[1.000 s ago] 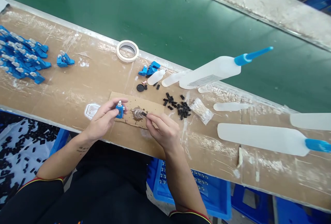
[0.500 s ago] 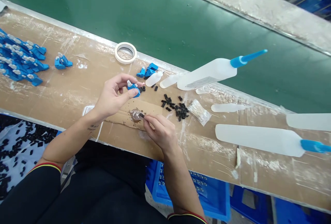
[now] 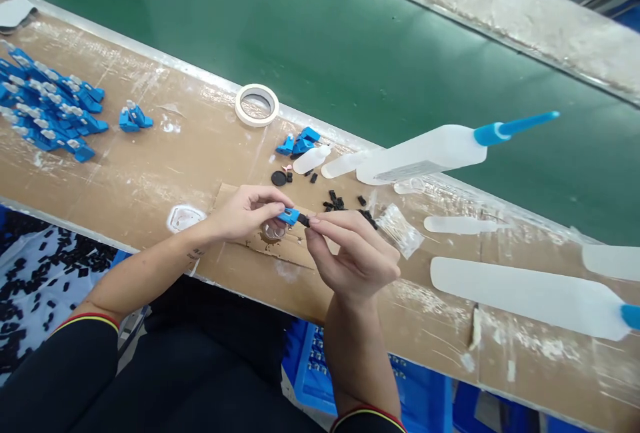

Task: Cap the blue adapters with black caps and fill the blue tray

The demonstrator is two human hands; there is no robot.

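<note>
My left hand [image 3: 250, 212] grips a small blue part [image 3: 289, 216] between thumb and fingers. A small black piece [image 3: 303, 220] is pinched in my right hand [image 3: 350, 246], its end against the blue part. Below them a small clear dish [image 3: 273, 232] sits on a stained cardboard piece [image 3: 250, 241], partly hidden by my left hand. Loose black pieces [image 3: 336, 201] lie beyond my right hand. Several blue parts [image 3: 303, 143] lie beyond my hands, near a round black disc [image 3: 279, 178].
A tape roll [image 3: 257, 105] lies near the table's far edge. White bottles [image 3: 430, 150] and a bag of swabs [image 3: 400, 230] are at the right. Rows of blue assemblies [image 3: 50, 106] stand at the left. Beyond the table runs a green surface [image 3: 200, 20]; a blue crate [image 3: 425, 393] is below.
My right hand has lifted from the dish with the black piece and moved to the blue part. My left hand has come down and turned the blue part toward it.
</note>
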